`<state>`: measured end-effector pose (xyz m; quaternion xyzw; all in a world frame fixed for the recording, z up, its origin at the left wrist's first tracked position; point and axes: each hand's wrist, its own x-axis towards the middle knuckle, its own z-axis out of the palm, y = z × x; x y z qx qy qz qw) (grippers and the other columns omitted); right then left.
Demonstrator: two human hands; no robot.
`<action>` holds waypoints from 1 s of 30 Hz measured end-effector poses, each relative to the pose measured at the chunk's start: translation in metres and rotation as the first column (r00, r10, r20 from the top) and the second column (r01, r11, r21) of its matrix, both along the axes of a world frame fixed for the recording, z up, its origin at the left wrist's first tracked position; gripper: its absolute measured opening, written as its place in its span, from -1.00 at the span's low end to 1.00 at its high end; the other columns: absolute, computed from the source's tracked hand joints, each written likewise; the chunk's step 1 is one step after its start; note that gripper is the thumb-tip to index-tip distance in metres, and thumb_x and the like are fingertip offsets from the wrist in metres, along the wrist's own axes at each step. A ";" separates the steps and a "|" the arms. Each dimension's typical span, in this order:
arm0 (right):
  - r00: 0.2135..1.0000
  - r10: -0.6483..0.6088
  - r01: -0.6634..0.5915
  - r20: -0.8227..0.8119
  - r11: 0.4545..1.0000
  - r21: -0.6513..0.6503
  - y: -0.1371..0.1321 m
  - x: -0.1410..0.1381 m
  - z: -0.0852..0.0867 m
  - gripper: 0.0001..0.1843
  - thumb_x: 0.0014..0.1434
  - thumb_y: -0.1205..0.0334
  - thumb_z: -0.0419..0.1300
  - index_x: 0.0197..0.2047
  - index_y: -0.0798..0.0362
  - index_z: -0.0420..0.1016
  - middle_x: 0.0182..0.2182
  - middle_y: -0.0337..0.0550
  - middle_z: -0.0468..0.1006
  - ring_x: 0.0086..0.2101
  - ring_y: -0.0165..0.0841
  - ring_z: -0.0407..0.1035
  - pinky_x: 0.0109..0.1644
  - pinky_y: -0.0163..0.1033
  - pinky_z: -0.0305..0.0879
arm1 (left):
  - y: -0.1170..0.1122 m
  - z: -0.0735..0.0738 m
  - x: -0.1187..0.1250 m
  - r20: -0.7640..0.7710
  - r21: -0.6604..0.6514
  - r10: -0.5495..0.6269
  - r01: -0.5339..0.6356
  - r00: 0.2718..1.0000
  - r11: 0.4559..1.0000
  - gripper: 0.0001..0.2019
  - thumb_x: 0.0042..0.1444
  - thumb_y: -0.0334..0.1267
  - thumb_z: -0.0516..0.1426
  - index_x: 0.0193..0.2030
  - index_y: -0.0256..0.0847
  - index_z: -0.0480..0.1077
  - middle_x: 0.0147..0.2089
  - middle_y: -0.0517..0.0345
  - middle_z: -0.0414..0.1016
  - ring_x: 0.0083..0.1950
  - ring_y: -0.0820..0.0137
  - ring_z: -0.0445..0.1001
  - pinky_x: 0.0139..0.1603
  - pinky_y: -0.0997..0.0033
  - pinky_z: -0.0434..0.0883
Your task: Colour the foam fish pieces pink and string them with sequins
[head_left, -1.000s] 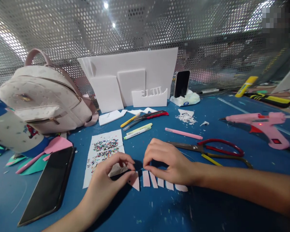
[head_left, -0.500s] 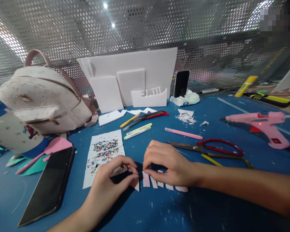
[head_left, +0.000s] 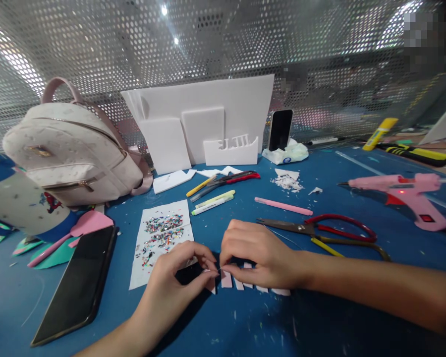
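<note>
My left hand (head_left: pixel 182 270) and my right hand (head_left: pixel 254 253) meet at the middle front, fingertips almost touching. Each is closed in a pinch on a fine thread (head_left: pixel 219 268), of which only a short bit shows between them. Whether a bead sits on it is too small to tell. Just under the fingers lies a row of several pale pink strips (head_left: pixel 226 279), partly covered by my right hand. To the left, a white sheet (head_left: pixel 137 271) bears many tiny coloured beads (head_left: pixel 163 224). Beyond my right hand rest scissors (head_left: pixel 306 228) with red and bare brass-coloured handles.
A black phone (head_left: pixel 74 287) lies at left, near a backpack (head_left: pixel 78 148). White foam boards (head_left: pixel 163 144) lean at the back beside a propped phone (head_left: pixel 281 130). Pens (head_left: pixel 283 206), cutters (head_left: pixel 225 182) and foam scraps (head_left: pixel 288 181) lie between. A pink glue gun (head_left: pixel 405 188) is at right.
My left fingertips have moved slightly right, closing the small gap to my right fingertips. My right hand keeps its pinch nearly in place. The whole view has shifted a little.
</note>
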<state>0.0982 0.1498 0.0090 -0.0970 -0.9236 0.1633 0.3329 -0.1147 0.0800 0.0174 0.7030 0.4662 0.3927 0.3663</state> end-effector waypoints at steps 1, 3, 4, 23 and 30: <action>1.000 0.003 -0.003 0.008 1.000 0.008 0.000 0.000 0.000 -0.87 0.34 0.30 0.15 -0.26 0.11 0.48 -0.40 -0.17 0.51 -0.34 -0.37 0.29 -0.20 -0.20 0.24 | 0.000 0.000 0.000 -0.003 -0.008 -0.001 0.001 1.000 1.000 -0.90 0.13 -0.44 0.20 -0.32 -0.15 0.48 -0.39 0.28 0.55 -0.37 0.50 0.55 -0.27 0.54 0.45; 1.000 0.011 -0.012 0.017 1.000 0.019 0.000 0.000 0.000 -0.87 0.34 0.28 0.16 -0.26 0.09 0.48 -0.40 -0.18 0.51 -0.34 -0.38 0.27 -0.20 -0.21 0.24 | -0.001 -0.001 0.000 -0.009 -0.026 -0.008 0.007 1.000 1.000 -0.92 0.14 -0.41 0.21 -0.34 -0.16 0.47 -0.43 0.27 0.55 -0.39 0.48 0.54 -0.28 0.50 0.44; 1.000 0.018 -0.018 0.019 1.000 0.019 -0.001 0.000 0.001 -0.87 0.35 0.28 0.16 -0.25 0.09 0.48 -0.39 -0.19 0.51 -0.34 -0.38 0.27 -0.20 -0.23 0.24 | -0.002 -0.002 0.001 -0.011 -0.029 -0.010 0.010 1.000 1.000 -0.93 0.15 -0.39 0.21 -0.34 -0.16 0.46 -0.43 0.27 0.55 -0.40 0.47 0.54 -0.29 0.49 0.43; 0.964 -0.265 0.254 -0.001 0.923 -0.289 0.000 0.000 0.007 -0.89 0.21 0.44 0.10 -0.28 0.04 0.32 -0.33 -0.24 0.41 -0.27 -0.36 0.23 -0.18 -0.21 0.18 | -0.012 -0.010 -0.002 -0.175 0.314 -0.239 0.284 0.955 0.906 -0.86 0.27 -0.48 0.18 -0.17 -0.13 0.44 -0.23 0.19 0.56 -0.19 0.39 0.46 -0.13 0.41 0.33; 0.958 -0.284 0.281 0.031 0.918 -0.278 0.001 0.001 0.007 -0.86 0.22 0.46 0.12 -0.20 0.03 0.38 -0.25 -0.19 0.46 -0.17 -0.30 0.26 -0.08 -0.16 0.22 | -0.013 -0.010 -0.002 -0.189 0.307 -0.163 0.216 0.968 0.927 -0.88 0.28 -0.44 0.17 -0.18 -0.10 0.44 -0.26 0.21 0.57 -0.23 0.39 0.46 -0.14 0.39 0.32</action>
